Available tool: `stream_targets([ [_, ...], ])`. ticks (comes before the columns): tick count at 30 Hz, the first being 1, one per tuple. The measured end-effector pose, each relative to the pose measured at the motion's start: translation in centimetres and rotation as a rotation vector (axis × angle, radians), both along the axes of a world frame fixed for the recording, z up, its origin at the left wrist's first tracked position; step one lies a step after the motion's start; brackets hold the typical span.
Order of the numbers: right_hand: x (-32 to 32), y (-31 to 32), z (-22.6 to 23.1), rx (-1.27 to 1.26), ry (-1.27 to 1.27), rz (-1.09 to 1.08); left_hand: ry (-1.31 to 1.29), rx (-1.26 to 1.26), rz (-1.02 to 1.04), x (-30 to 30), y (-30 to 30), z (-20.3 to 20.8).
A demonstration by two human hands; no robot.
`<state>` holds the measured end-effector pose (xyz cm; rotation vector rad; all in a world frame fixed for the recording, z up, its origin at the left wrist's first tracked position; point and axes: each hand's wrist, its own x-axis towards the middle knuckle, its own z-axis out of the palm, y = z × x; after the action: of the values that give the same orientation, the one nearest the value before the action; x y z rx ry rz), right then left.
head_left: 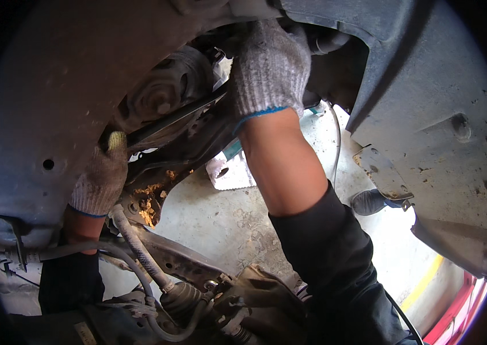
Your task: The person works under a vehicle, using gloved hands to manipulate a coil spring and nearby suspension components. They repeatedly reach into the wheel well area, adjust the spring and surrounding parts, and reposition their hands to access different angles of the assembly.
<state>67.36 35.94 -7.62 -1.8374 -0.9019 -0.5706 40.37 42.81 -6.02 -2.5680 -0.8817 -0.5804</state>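
My left hand (100, 179), in a knitted work glove with a yellowed thumb tip, is closed at the lower left end of a long black strip (177, 116). Its thumb shows beside the strip, while the fingers are hidden. That strip slants up past a dusty round pulley (163, 99) toward my right hand (272, 66); whether it is a belt or a bar I cannot make out. Gloved with a blue cuff edge, my right hand reaches high into the opening of a vehicle's wheel well. Its fingers are out of sight there.
Grey liner panels (427, 115) curve round both sides. Below my hands lie a rusty metal bracket (150, 201), a rod (140, 250) with a rubber boot (181, 300), and a bent hose (119, 252). Beyond are concrete floor (214, 215), a shoe (368, 202) and a red frame (453, 310).
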Motion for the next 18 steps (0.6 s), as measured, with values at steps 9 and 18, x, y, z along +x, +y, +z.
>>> stream_targets([
  [9, 1.2, 1.8, -4.1, 0.111, -0.059, 0.468, 0.026, -0.128, 0.19, 0.8, -2.1, 1.5],
  [18, 2.7, -0.2, -2.1, -0.053, 0.066, 0.79, -0.041, 0.087, -0.022, 0.1, 0.1, -0.5],
])
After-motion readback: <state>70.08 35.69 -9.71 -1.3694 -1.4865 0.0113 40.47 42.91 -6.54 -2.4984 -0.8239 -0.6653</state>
